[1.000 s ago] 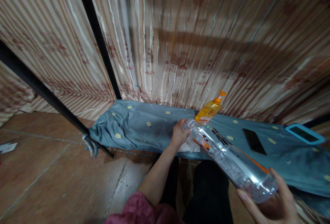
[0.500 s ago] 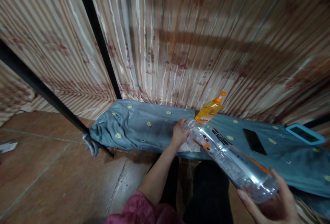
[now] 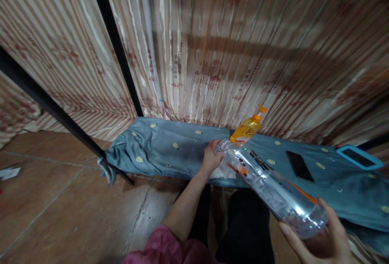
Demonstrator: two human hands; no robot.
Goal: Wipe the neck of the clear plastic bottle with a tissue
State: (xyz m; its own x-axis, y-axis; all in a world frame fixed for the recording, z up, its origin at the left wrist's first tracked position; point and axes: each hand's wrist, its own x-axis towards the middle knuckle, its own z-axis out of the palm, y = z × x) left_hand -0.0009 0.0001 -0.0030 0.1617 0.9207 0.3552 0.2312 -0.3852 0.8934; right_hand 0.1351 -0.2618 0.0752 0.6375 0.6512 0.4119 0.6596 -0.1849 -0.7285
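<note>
A large clear plastic bottle (image 3: 273,187) with a silver and orange label slants between my hands, its neck toward the upper left. My left hand (image 3: 212,156) is closed around the neck end; whether a cap sits there I cannot tell. At the lower right, my right hand (image 3: 322,235) grips the base, thumb on the near side and fingers on the far side. Just behind the neck stands an orange pump bottle (image 3: 247,129) of yellow liquid. A white sheet or tissue (image 3: 223,171) lies under the neck, partly hidden by my left hand.
A grey-blue patterned cloth (image 3: 164,146) covers the low bench or shelf. On it lie a black phone (image 3: 300,167) and a blue-framed device (image 3: 360,157) to the right. Dark metal poles (image 3: 115,45) and a striped curtain (image 3: 206,53) stand behind and left.
</note>
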